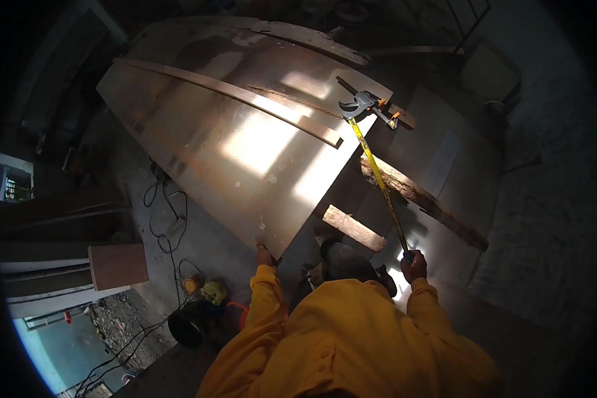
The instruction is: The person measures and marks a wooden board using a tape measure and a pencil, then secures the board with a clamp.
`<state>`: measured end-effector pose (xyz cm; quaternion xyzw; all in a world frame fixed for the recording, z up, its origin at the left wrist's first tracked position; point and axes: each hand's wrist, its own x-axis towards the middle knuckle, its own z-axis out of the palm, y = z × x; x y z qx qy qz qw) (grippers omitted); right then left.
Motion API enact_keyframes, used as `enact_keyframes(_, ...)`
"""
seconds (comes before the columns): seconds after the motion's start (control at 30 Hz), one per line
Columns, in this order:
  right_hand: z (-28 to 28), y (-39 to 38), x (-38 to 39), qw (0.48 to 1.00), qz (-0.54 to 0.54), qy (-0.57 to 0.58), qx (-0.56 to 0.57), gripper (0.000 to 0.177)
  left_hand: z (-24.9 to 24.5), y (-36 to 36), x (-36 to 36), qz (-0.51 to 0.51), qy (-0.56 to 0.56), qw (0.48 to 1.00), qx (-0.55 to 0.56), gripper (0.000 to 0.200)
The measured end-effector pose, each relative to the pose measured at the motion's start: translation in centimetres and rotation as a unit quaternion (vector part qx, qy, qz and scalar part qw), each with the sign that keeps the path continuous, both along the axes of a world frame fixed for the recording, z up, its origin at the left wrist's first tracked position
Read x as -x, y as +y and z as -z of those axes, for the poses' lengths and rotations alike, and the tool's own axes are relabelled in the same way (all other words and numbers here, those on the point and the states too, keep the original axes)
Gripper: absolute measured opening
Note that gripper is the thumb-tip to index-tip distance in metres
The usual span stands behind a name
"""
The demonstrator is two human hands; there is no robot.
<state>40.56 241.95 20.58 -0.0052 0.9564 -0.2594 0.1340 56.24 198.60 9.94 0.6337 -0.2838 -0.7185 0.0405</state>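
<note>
My right hand [414, 266] is closed around the case of a tape measure, low on the right. From it the yellow tape blade [383, 189] runs up to a black and orange bar clamp [363, 106] at the far edge of a large plywood sheet [205, 172]. My left hand [264, 255] is at the sheet's near corner, its fingers on the edge; their exact pose is too dark to make out. A long narrow wood strip [232, 96] lies across the sheet. Sunlight falls in bright patches on the board.
Rough timber pieces [431, 202] and a shorter block [353, 228] jut out beyond the sheet's right edge. Cables [172, 245] trail over the floor at left, near a dark bucket [187, 325]. A brown panel [118, 266] stands at the left.
</note>
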Motion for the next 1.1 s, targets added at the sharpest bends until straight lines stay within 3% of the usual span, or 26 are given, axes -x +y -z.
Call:
enact_keyframes(0.2,-0.7,-2.1,0.1,0.993,-0.098,0.057,0.032,0.036,2.5,-0.7,0.0,0.014,0.024,0.999,-0.041,0.072)
enact_keyframes(0.27,-0.3,-2.8,-0.1,0.987,-0.106,0.103,0.055,0.037,1.6,-1.4,-1.2,0.156,-0.040,0.984,-0.075,0.069)
enact_keyframes(0.3,-0.6,-3.5,0.3,0.987,-0.112,0.101,0.059,0.037,0.9,-1.4,-1.8,0.150,-0.042,0.985,-0.073,0.069)
enact_keyframes(0.37,-1.2,-5.1,-0.3,0.988,-0.089,0.091,0.088,0.036,-0.2,-1.4,-3.0,0.280,-0.124,0.950,0.061,0.062)
enact_keyframes(0.5,-1.2,-9.6,-1.7,0.963,-0.184,0.154,0.122,0.036,1.0,-0.7,-9.9,0.192,-0.044,0.979,0.059,0.059)
enact_keyframes(0.57,-2.4,-13.3,-2.3,0.957,-0.240,0.112,0.115,0.038,1.7,0.2,-13.8,0.143,-0.021,0.989,0.038,0.055)
enact_keyframes(0.67,-3.3,-20.0,-3.3,0.919,-0.319,0.093,0.213,0.040,1.5,1.7,-18.9,0.130,-0.023,0.989,0.069,0.050)
enact_keyframes(0.8,-3.7,-29.0,-6.6,0.863,-0.399,0.044,0.308,0.040,-2.4,3.5,-22.6,0.040,-0.031,0.993,0.102,0.043)
enact_keyframes(0.9,-4.5,-35.1,-9.9,0.837,-0.439,-0.079,0.318,0.040,-2.3,2.9,-25.1,-0.019,0.023,0.995,0.096,0.040)
enact_keyframes(0.97,-3.3,-38.2,-11.8,0.809,-0.467,-0.103,0.342,0.040,-0.9,1.2,-25.1,-0.047,0.180,0.977,0.105,0.038)
enact_keyframes(1.0,-3.3,-39.6,-12.9,0.820,-0.456,-0.154,0.309,0.040,-3.1,0.5,-23.8,-0.069,0.178,0.975,0.113,0.038)
enact_keyframes(1.03,-3.5,-40.8,-13.8,0.832,-0.440,-0.203,0.271,0.040,-8.0,-0.2,-21.6,-0.058,0.135,0.968,0.204,0.040)
enact_keyframes(1.07,-3.7,-42.0,-14.6,0.824,-0.453,-0.209,0.267,0.040,-11.5,-1.1,-19.7,-0.045,0.087,0.952,0.289,0.041)
enact_keyframes(1.1,-3.9,-43.2,-15.3,0.808,-0.482,-0.224,0.253,0.041,-12.8,-2.2,-18.5,-0.061,0.080,0.952,0.288,0.041)
